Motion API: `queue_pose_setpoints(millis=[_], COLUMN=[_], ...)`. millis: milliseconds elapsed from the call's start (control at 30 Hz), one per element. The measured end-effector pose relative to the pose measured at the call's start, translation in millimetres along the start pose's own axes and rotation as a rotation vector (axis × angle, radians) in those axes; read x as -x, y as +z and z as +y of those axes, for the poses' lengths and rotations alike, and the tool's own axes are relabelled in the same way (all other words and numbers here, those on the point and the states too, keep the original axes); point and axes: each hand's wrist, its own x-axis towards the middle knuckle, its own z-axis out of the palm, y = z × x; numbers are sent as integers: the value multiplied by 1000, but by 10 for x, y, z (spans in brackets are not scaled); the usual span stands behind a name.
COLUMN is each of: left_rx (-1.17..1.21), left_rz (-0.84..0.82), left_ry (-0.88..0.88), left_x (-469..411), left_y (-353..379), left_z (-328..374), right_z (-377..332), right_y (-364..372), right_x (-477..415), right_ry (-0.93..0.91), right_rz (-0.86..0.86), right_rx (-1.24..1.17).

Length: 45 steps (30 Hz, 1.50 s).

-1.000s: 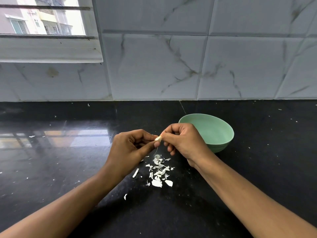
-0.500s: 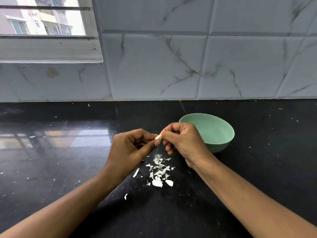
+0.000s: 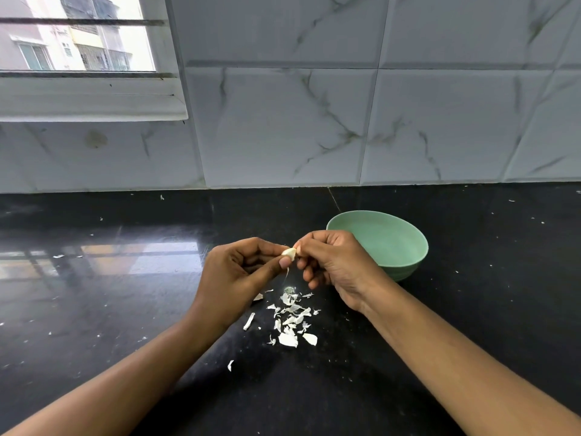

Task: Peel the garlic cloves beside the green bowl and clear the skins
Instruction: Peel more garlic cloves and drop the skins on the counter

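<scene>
I've got the garlic clove (image 3: 289, 253) pinched between my left hand (image 3: 239, 272) and right hand (image 3: 333, 265), green bowl (image 3: 405, 272) just behind the right one, and I reckon it'll squirt out and scatter the skins (image 3: 287, 339) below across the worktop (image 3: 125, 309) if I squeeze too hard.

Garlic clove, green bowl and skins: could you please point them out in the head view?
Clove (image 3: 289, 253), head view, pale middle of its exposed part.
Bowl (image 3: 393, 243), head view, bare inner wall.
Skins (image 3: 287, 339), head view, largest flake, near edge of pile.
</scene>
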Motion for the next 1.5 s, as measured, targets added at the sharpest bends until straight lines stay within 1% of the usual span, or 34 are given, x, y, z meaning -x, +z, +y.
queue_pose_setpoints(millis=[167,267,533,633,733,833,933,1033,1100,1167,1300,1433,1500], left_rx=[67,84,195,217,231,244,324,411,453,483,518,512,495], left_rz=[-21,-16,-81,-84,-75,-65,13,76,64,22,-52,-121,-163], left_ry=[-83,-93,-132,-141,-138,-141,-159,-220,-294,-371,-460,-540,-576], left_x=[-35,-49,-62,-59,-46,-30,-46,-99,-111,-105,-100,-95,-88], left_y=[-21,-39,-36,-33,-13,38,29,-39,-56,-45,-26,-24,-18], left_z=[-46,-60,-42,-65,-87,-100,-94,-86,-93,-103,-98,-108,-114], right_z=[-41,-45,-19,4,57,114,129,107,77,48,3,-27,-42], right_y=[-64,-61,-74,-58,-23,-9,-31,-55,-68,-93,-147,-140,-143], right_x=[-11,0,-14,-21,-33,-57,-82,-84,-69,-55,-10,25,20], right_ry=[36,4,-62,-115,-174,-144,-103,-91,-84,-68,-51,-142,-179], right_rz=[-87,-111,-151,-120,-36,11,45,32,-6,-53,-115,-101,-76], right_rx=[-2,-10,30,96,219,267,295,275,289,406,752,1013,1053])
